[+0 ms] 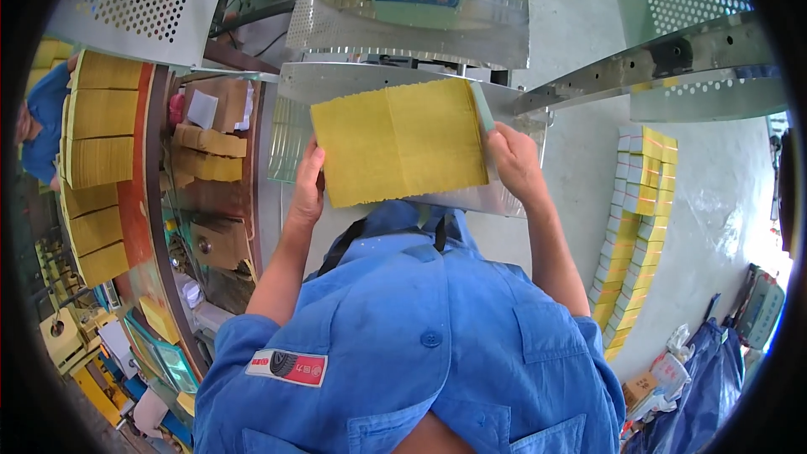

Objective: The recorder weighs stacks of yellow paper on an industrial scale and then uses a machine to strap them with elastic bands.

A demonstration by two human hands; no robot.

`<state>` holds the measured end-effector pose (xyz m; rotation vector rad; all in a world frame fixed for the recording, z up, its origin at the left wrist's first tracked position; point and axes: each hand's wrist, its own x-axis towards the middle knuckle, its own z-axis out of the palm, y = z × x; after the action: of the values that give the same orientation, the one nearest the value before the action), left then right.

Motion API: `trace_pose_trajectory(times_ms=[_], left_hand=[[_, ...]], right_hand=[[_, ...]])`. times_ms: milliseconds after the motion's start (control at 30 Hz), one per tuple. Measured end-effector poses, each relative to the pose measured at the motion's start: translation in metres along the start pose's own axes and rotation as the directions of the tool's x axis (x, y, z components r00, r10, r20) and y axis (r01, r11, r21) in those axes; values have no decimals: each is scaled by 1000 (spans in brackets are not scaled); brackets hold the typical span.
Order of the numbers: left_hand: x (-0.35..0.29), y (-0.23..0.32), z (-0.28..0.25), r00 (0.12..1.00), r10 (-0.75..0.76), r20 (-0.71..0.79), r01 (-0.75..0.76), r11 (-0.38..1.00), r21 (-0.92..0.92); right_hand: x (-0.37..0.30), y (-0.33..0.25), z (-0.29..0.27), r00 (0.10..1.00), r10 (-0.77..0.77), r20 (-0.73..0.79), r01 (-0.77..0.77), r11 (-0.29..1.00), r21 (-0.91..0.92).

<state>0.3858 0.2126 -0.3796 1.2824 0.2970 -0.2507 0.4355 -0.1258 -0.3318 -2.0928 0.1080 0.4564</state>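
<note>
A thick stack of yellow paper (395, 143) with ragged long edges is held up in front of me, slightly tilted. My left hand (309, 181) is closed on its left end, the thumb along the edge. At the opposite end, my right hand (514, 160) grips the stack; part of its fingers is hidden. A pale green strip (482, 107) stands along the stack's right end, touching my right hand. Beneath the stack is a shiny metal machine table (294, 84), partly covered by it.
A clear guard (336, 8) crosses the machine ahead. A metal bar (656, 59) juts in from the right. Banded yellow bundles (635, 227) line the floor at right. Yellow paper stacks (101, 143) fill the red-edged bench at left, with another person (46, 126) beyond.
</note>
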Motion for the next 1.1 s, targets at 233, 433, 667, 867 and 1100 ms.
trace_pose_trajectory(times_ms=[233,433,667,867,1100], left_hand=[[4,4,-4,998,40,38,-41,999,14],[-5,-6,-12,1000,0,-10,0,1000,3],[-9,-10,6,998,63,-8,-63,997,-50],[-8,-4,-4,1000,15,-1,-15,995,-95],[5,-4,-4,999,-14,-37,13,1000,-27]], right_hand=[[12,10,12,981,-108,-161,93,991,-94],[11,18,24,993,-48,-107,59,994,96],[-1,31,28,994,-12,-110,47,944,325],[6,32,39,994,-4,-111,44,933,358],[12,8,36,998,50,-41,-18,816,578]])
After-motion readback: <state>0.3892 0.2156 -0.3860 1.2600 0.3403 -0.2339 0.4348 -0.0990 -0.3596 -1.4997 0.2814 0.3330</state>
